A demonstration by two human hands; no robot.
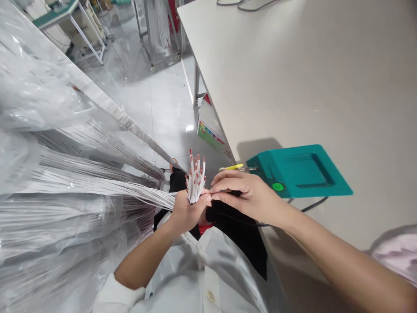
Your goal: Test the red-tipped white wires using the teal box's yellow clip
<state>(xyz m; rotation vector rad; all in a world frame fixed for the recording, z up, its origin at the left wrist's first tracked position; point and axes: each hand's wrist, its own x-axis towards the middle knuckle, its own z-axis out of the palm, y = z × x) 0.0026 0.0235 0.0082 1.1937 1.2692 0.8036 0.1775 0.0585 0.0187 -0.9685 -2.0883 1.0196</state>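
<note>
My left hand [186, 209] is closed around a bundle of white wires [194, 195]. Their reddish, copper-coloured ends stick up above the fist, at uneven heights. From the fist the wires run off to the left, towards the hanging bunches. My right hand [246, 193] meets the left at its thumb, with thumb and fingers brought together in a pinch. Whatever lies between those fingertips is too small to make out. Just beyond the right hand, a yellow-handled tool [232, 167] lies at the table edge, beside a teal device [299, 169] with a green button [278, 187].
A pale table [309, 87] fills the right side. Plastic-wrapped bunches of white wires [65, 182] hang on a rail [114, 113] at left. A printed box [211, 126] stands below the table edge. A black cable [314, 204] runs from the device. Pink cloth [397, 254] shows at right.
</note>
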